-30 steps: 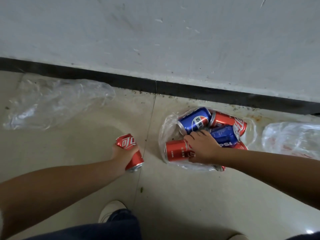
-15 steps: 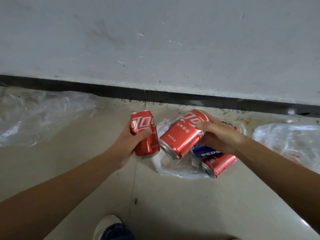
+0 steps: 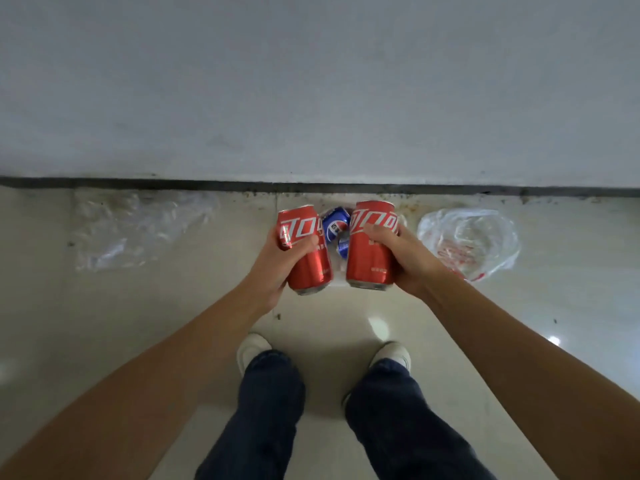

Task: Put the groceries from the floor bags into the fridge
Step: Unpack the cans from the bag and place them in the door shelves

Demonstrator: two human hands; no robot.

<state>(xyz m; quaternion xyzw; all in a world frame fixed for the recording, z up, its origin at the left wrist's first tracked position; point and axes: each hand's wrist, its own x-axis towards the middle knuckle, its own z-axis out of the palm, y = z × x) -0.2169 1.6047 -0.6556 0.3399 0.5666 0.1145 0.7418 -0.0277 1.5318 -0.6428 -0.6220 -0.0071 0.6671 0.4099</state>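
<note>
With one red can (image 3: 309, 252) gripped in the left hand (image 3: 277, 263) and another red can (image 3: 371, 245) in the right hand (image 3: 403, 259), the carry to the fridge, which is out of view, probably goes best with both kept upright and apart. Blue cans (image 3: 335, 225) lie on the floor behind the held pair, between them, near the wall (image 3: 311, 81).
</note>
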